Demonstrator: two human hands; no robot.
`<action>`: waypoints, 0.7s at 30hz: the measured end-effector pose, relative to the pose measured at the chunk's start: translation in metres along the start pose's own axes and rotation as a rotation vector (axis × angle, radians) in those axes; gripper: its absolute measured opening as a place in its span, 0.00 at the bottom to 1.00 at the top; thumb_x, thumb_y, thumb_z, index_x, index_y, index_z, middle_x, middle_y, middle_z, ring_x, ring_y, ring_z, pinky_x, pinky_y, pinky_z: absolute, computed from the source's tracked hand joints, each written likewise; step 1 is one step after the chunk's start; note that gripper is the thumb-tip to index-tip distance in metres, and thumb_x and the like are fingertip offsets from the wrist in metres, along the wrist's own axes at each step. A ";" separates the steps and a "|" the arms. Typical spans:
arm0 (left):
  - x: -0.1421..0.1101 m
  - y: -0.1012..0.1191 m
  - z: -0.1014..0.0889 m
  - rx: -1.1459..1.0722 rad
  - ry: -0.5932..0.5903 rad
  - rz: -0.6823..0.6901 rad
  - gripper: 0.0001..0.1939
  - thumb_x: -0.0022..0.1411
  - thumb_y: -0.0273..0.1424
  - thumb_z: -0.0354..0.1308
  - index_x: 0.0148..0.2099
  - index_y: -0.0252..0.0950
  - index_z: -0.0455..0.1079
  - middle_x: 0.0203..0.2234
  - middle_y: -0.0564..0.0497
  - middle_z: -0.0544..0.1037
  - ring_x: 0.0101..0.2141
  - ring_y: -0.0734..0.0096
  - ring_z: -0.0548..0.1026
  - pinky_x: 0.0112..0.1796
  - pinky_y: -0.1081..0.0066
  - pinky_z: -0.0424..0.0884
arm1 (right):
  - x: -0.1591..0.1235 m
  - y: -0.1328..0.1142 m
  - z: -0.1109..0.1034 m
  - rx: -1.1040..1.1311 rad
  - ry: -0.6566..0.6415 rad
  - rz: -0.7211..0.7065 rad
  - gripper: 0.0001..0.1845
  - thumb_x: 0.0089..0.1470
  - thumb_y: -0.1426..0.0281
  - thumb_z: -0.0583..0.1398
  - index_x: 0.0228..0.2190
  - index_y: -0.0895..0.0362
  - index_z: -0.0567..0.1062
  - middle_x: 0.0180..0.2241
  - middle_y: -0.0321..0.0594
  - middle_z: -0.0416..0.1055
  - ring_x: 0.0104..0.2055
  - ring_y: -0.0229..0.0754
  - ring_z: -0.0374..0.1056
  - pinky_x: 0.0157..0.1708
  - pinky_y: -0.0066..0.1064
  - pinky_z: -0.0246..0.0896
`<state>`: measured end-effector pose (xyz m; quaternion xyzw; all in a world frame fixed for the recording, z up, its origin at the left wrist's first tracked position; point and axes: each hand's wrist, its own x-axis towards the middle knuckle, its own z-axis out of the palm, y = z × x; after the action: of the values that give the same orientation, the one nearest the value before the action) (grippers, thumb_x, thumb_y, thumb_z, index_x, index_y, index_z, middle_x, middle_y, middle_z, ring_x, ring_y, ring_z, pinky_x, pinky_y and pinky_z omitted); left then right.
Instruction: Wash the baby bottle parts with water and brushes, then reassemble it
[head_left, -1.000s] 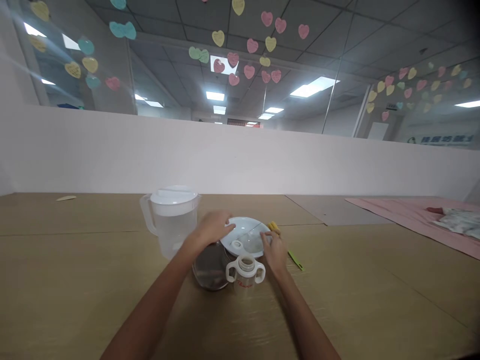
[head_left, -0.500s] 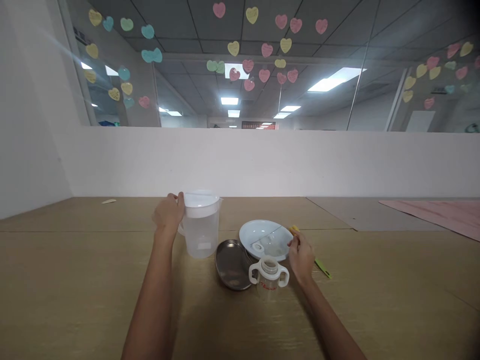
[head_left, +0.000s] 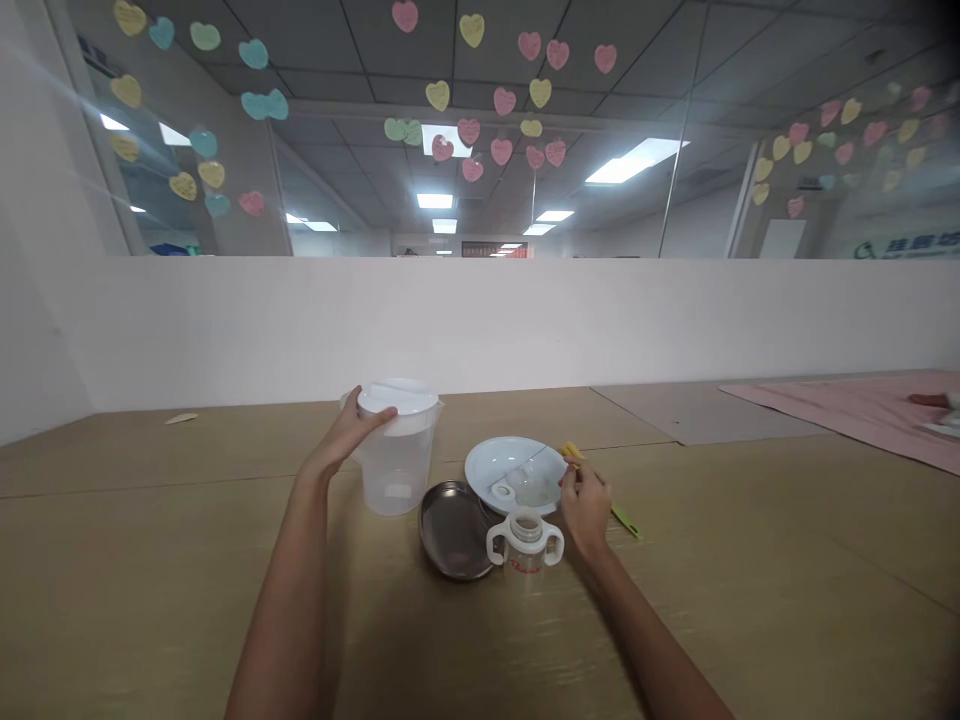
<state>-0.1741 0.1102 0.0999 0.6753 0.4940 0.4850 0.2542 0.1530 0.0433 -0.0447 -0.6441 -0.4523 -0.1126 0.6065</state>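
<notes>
My left hand [head_left: 341, 438] grips the clear plastic pitcher [head_left: 396, 470] at its handle side, with the thumb lying across the white lid [head_left: 399, 397]; its other fingers are partly hidden. My right hand [head_left: 587, 505] is closed at the right rim of the white bowl [head_left: 486, 462], fingertips pinched against the edge. Inside the bowl lie a clear piece [head_left: 538, 482] and a small white ring [head_left: 503, 492]. In front of the bowl stands a lidless baby bottle [head_left: 526, 540] with two white handles. A shallow metal dish [head_left: 454, 535] sits left of the bottle.
Behind my right hand lies a brush with yellow bristles [head_left: 572, 452] and a green handle [head_left: 625, 522]. A flat pale piece [head_left: 181, 418] rests at the far left of the table [head_left: 187, 580]. A pink cloth [head_left: 847, 410] covers the far right; a white wall [head_left: 450, 320] stands behind.
My left hand has moved from above the bowl to the pitcher and taken hold at its handle side, the thumb now over the lid. My right hand stays at the bowl's rim.
</notes>
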 end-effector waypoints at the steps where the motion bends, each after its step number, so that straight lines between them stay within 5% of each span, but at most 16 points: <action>1: -0.001 0.002 0.001 0.018 -0.007 0.033 0.43 0.48 0.49 0.58 0.61 0.35 0.50 0.55 0.39 0.62 0.53 0.55 0.64 0.49 0.62 0.64 | 0.000 0.000 0.000 -0.003 -0.010 -0.005 0.20 0.52 0.65 0.46 0.34 0.61 0.74 0.25 0.43 0.72 0.30 0.42 0.65 0.40 0.36 0.56; 8: -0.013 0.032 0.016 0.272 0.082 0.091 0.48 0.41 0.48 0.63 0.61 0.34 0.51 0.57 0.39 0.59 0.55 0.49 0.59 0.53 0.58 0.59 | -0.001 0.005 0.000 -0.024 -0.013 -0.003 0.21 0.53 0.64 0.45 0.34 0.62 0.73 0.26 0.44 0.72 0.31 0.44 0.65 0.41 0.37 0.55; 14: -0.025 0.056 0.035 0.491 -0.014 0.367 0.53 0.36 0.47 0.66 0.62 0.35 0.49 0.57 0.41 0.61 0.55 0.49 0.59 0.52 0.56 0.59 | -0.002 0.007 0.003 0.002 -0.018 0.017 0.21 0.53 0.63 0.46 0.34 0.62 0.73 0.27 0.45 0.72 0.31 0.44 0.65 0.39 0.37 0.55; 21: -0.029 0.065 0.039 0.454 -0.017 0.497 0.51 0.37 0.45 0.66 0.62 0.41 0.48 0.58 0.45 0.58 0.57 0.51 0.56 0.53 0.58 0.58 | -0.001 -0.025 -0.014 0.109 0.037 -0.046 0.15 0.54 0.65 0.48 0.30 0.59 0.71 0.24 0.41 0.70 0.34 0.44 0.64 0.39 0.37 0.56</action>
<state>-0.1125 0.0638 0.1260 0.8186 0.4074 0.4041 -0.0246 0.1400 0.0271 -0.0247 -0.5973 -0.4611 -0.1134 0.6463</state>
